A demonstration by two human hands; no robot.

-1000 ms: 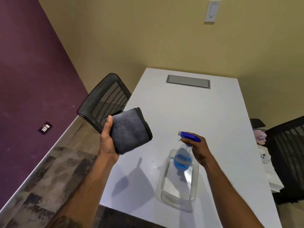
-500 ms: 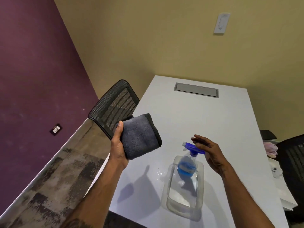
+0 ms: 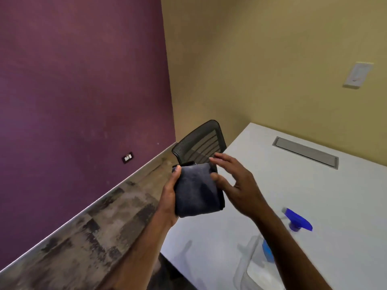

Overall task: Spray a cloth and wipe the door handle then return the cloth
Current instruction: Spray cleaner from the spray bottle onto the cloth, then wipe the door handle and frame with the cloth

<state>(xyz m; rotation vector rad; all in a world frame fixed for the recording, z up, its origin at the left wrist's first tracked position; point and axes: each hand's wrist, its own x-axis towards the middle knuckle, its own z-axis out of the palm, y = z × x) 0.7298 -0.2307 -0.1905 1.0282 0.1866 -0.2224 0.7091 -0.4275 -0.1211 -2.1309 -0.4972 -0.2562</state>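
Note:
My left hand [image 3: 170, 192] grips a folded dark grey cloth [image 3: 198, 190] and holds it upright above the table's left edge. To the cloth's right my right hand [image 3: 234, 181] has its fingers spread, the fingertips touching or nearly touching the cloth's right edge. A spray bottle with a blue trigger head [image 3: 298, 221] and blue liquid stands in a clear plastic tub [image 3: 246, 266] at the lower right, partly hidden behind my right forearm. No door handle is in view.
The white table [image 3: 293, 185] has a grey cable hatch [image 3: 305, 151] near its far end. A black mesh chair [image 3: 199, 143] stands at the table's left side. A purple wall is on the left, a yellow wall with a light switch [image 3: 357, 77] behind.
My right hand has let go of the spray bottle and moved left and up to the cloth. The view has swung left, toward the purple wall.

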